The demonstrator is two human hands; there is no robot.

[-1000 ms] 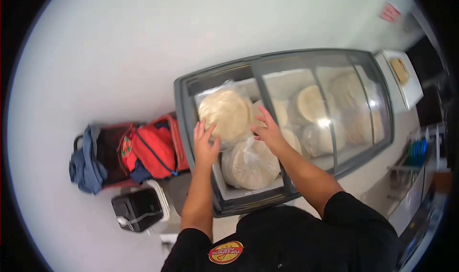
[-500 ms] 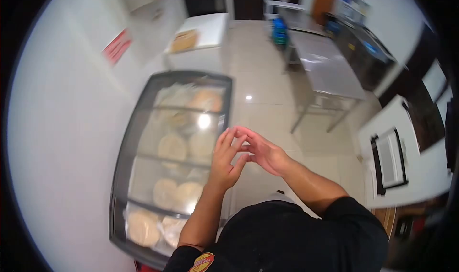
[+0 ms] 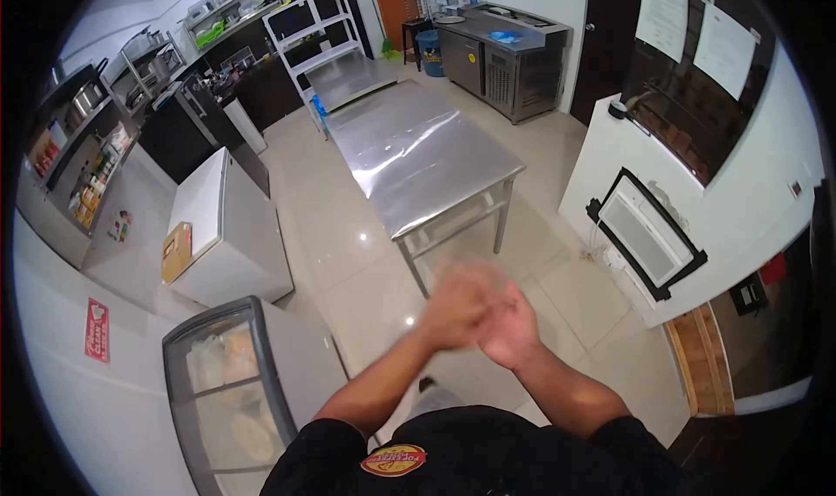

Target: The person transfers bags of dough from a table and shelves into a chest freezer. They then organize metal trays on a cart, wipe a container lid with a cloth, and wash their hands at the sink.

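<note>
Nothing is seen gripped: the left hand [image 3: 461, 303] and the right hand [image 3: 510, 332] are set together before the body, overlapping in the view. The left fingers are blurred and those of the right are partly covered, so how far either hand is opened or closed cannot be told.

Beyond the hands, the tiled floor [image 3: 335, 278] is overlaid by the metal table [image 3: 435, 169], whose near edge is placed just past the fingers and apart from them. At far right of this table, a steel counter [image 3: 514, 56] is set by the wall. On the left, a white freezer [image 3: 200, 195] is shown, and nearer on the same side a glass-topped freezer [image 3: 265, 350], in which pale rounds [image 3: 252, 435] are seen through the panes. A piece of cardboard [image 3: 177, 250] is laid on the white freezer, and a red sign [image 3: 97, 330] is fixed to the near left wall. A small badge [image 3: 394, 460] is borne on the dark shirt.

As a judgement, such hand-to-hand work is best done with palms kept low and close to the body, and with elbows held off the glass-topped freezer and the table's near corner.
</note>
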